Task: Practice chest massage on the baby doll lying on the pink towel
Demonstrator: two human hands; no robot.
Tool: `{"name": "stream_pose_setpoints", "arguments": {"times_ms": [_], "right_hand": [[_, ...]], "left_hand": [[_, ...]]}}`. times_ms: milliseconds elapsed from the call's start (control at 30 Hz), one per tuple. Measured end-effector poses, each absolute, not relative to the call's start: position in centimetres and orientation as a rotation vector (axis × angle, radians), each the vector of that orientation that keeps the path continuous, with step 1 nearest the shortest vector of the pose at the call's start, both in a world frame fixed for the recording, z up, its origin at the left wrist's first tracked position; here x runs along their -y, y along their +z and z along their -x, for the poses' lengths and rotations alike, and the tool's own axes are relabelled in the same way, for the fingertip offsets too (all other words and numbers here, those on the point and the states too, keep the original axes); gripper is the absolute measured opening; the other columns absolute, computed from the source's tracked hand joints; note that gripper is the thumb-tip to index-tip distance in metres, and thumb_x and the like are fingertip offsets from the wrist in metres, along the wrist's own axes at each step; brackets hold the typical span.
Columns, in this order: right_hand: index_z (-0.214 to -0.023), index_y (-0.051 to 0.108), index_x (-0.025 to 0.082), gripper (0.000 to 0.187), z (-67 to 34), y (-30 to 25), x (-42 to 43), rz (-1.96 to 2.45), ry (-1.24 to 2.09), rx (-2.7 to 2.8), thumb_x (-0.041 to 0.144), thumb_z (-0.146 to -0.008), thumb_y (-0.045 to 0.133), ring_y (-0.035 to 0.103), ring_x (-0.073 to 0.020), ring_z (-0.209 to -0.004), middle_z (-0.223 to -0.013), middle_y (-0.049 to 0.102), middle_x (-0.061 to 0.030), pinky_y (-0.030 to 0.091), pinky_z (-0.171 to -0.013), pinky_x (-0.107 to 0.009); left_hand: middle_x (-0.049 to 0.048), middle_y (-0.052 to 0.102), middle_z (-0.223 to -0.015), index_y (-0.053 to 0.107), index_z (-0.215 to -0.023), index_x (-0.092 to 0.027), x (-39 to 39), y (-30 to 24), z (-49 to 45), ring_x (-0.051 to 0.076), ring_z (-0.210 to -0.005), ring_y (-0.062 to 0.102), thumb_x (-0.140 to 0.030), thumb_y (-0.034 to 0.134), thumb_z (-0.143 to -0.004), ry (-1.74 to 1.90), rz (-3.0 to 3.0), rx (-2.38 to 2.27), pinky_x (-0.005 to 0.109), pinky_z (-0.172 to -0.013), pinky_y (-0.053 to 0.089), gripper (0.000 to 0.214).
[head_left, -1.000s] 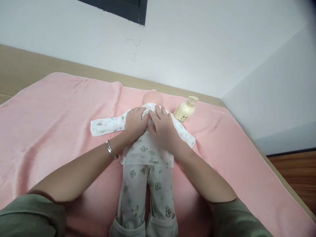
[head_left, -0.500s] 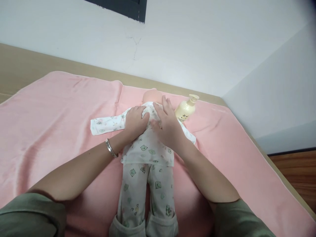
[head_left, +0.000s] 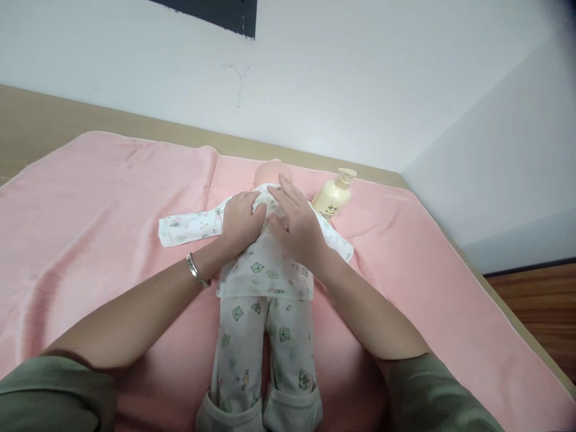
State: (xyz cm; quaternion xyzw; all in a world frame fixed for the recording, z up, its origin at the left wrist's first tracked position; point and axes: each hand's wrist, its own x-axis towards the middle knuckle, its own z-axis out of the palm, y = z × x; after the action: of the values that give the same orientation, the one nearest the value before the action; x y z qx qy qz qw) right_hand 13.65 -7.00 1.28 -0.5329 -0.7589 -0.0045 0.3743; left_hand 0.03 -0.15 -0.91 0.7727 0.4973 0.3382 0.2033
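Observation:
A baby doll lies stretched out, its smooth pink head (head_left: pixel 272 173) toward the wall. It is dressed in a white printed shirt (head_left: pixel 265 270) and matching trousers (head_left: pixel 288 339) with turned-up cuffs. My left hand (head_left: pixel 243 219) rests open on the left side of the doll's upper body, thumb pointing inward. On the right side, my right hand (head_left: pixel 301 225) is open too, its fingers stretched toward the head and partly covering the shirt top. Both sleeves spread outward. I cannot tell whether the doll lies on its front or back.
A cream pump bottle (head_left: pixel 333 195) leans or lies just beyond the doll's right sleeve. Under everything is a creased pink cloth (head_left: pixel 418 288) on a wooden surface (head_left: pixel 45 111). The white wall (head_left: pixel 315 84) rises behind. Brown wood (head_left: pixel 535 312) shows at the far right.
My right hand has slid slightly left across the doll's upper body, and its fingers are closer together. My left hand stays in place. The whole view has shifted a little.

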Motion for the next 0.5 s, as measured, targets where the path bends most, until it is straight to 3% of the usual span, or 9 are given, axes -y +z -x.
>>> {"name": "stream_pose_setpoints", "arguments": {"times_ms": [100, 267, 500], "right_hand": [[-0.146, 0.056, 0.017, 0.053, -13.5, 0.8, 6.9, 1.384, -0.067, 1.906, 0.02, -0.095, 0.042, 0.037, -0.0297, -0.158, -0.165, 0.048, -0.0131, 0.038, -0.126, -0.059], [-0.136, 0.064, 0.01, 0.05, -12.7, -1.4, 5.9, 1.511, -0.035, 2.007, 0.016, -0.093, 0.041, 0.047, -0.0316, -0.152, -0.152, 0.061, -0.0166, 0.034, -0.129, -0.056], [-0.142, 0.061, 0.01, 0.053, -13.3, -0.5, 5.5, 1.561, -0.006, 2.113, 0.018, -0.093, 0.043, 0.041, -0.0331, -0.154, -0.16, 0.053, -0.0157, 0.033, -0.129, -0.054]], "left_hand": [[0.0085, 0.068, -0.087, 0.051, -0.073, -0.022, 0.2, -0.8, 0.0, 0.026, -0.088, 0.061, -0.026, 0.042, -0.088, 0.927, -2.17, -1.394, 0.039, -0.082, 0.046, 0.018], [0.0101, 0.071, -0.095, 0.057, -0.081, -0.021, 0.1, -0.9, 0.0, 0.027, -0.095, 0.062, -0.028, 0.04, -0.09, 0.936, -2.19, -1.369, 0.041, -0.091, 0.047, 0.021], [0.0129, 0.071, -0.104, 0.061, -0.091, -0.02, 0.7, -0.4, 0.4, 0.029, -0.102, 0.062, -0.03, 0.036, -0.094, 0.882, -2.258, -1.317, 0.044, -0.099, 0.047, 0.028]]}}
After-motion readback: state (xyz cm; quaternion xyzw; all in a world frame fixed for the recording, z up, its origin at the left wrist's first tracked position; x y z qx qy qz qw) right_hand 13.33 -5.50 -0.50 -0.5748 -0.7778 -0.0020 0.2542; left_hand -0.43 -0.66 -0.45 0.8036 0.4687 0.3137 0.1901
